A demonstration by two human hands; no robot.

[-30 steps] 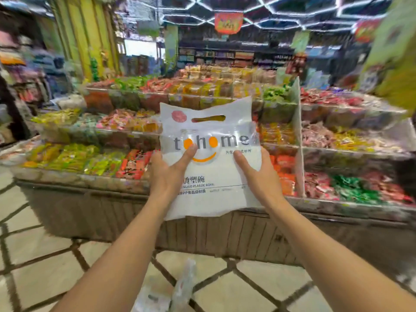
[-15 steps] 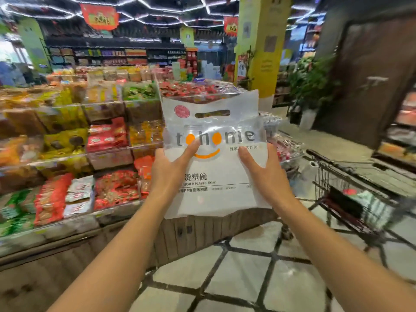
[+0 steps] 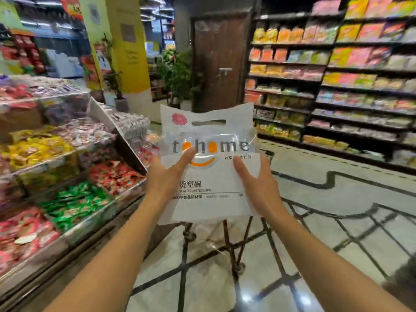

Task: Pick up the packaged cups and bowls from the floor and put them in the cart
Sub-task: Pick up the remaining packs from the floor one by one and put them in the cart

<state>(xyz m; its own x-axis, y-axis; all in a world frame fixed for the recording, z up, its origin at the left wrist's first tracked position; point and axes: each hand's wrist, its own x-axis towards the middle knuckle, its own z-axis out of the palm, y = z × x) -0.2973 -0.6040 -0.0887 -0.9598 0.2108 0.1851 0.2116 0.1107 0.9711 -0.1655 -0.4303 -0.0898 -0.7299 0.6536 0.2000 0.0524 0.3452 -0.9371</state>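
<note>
CHANGE: view is swinging from candy bins to aisle, cart (image 3: 227,242) now showing below pack | HANDS: left hand (image 3: 167,174) and right hand (image 3: 256,185) both gripping bowl pack (image 3: 209,176) upright, chest-high | STATUS: pack nearing cart, not yet released.

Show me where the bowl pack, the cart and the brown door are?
bowl pack (image 3: 216,199): head view, on its white lower panel.
cart (image 3: 227,239): head view, on a dark frame bar below the pack.
brown door (image 3: 221,52): head view, on its upper panel.

"tohome" and "SCALD PLASTIC BOWL" on the white package (image 3: 216,199)
</note>
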